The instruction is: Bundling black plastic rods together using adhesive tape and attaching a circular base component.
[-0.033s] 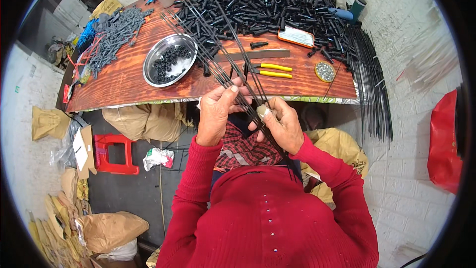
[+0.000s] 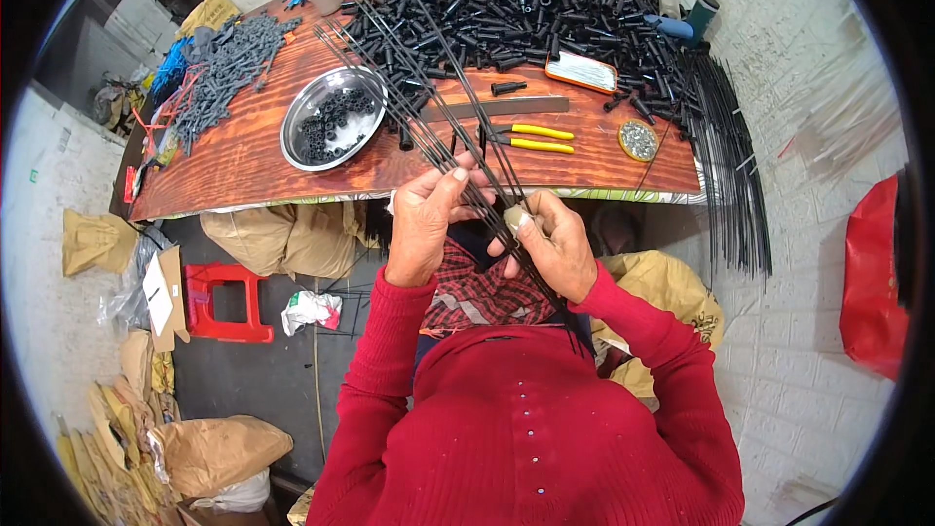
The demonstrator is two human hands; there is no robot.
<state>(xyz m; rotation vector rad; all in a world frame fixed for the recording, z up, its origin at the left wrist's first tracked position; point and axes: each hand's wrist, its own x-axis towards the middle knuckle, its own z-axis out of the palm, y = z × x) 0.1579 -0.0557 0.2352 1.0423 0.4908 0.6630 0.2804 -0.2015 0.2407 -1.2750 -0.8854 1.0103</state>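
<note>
A bundle of long thin black rods (image 2: 429, 139) slants from over the table down toward my lap. My left hand (image 2: 427, 219) grips it from the left, thumb on top and fingertips beneath. My right hand (image 2: 553, 242) is closed round its lower part, and pale wrapping shows on the fingers. The upper ends fan apart above a steel bowl (image 2: 293, 148) of small black ring-like parts. Beyond the rods, yellow-handled pliers (image 2: 541, 139) lie on the table beside a flat dark bar (image 2: 521, 108). A single black tube (image 2: 507, 89) rests just past the bar.
Black tubes (image 2: 487, 19) are heaped along the back of the wooden table (image 2: 390, 177). A tin of white sticks (image 2: 581, 71) and a round tub of metal bits (image 2: 638, 140) sit to the right. More rods (image 2: 730, 175) overhang the right edge. A red stool (image 2: 255, 333) stands lower left.
</note>
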